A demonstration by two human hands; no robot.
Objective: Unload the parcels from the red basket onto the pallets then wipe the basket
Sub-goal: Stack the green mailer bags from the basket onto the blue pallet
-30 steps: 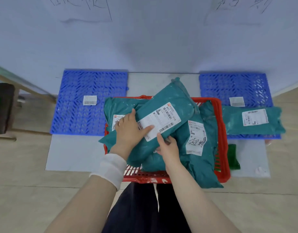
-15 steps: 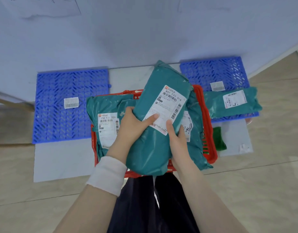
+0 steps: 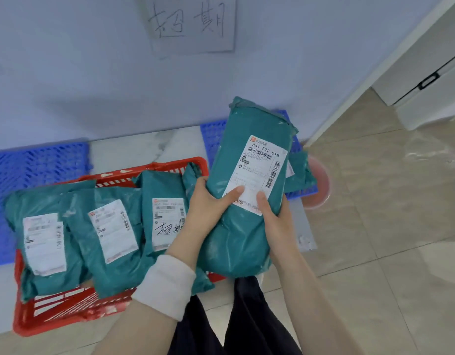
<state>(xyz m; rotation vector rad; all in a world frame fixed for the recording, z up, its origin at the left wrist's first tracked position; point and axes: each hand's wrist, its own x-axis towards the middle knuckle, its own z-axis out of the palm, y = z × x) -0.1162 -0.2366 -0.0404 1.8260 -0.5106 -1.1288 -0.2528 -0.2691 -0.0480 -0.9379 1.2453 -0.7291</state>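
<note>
Two grips: left hand (image 3: pixel 206 204), right hand (image 3: pixel 276 221) clasp teal parcel (image 3: pixel 240 244); we should lay it flat on blue pallet (image 3: pixel 213 135) beyond.

The held parcel (image 3: pixel 247 190) is hiding most of the right pallet (image 3: pixel 212 139) just right of the red basket (image 3: pixel 67 313), and is covering all but one end of the far parcel (image 3: pixel 300 172) on it. The left pallet (image 3: pixel 36 165), behind the basket's left side, is running off the view's edge. Your left hand (image 3: pixel 206 203) is covering the end of the handwriting on one of the basket parcels (image 3: pixel 165 190), whose labels are blurring beyond reading.
</note>
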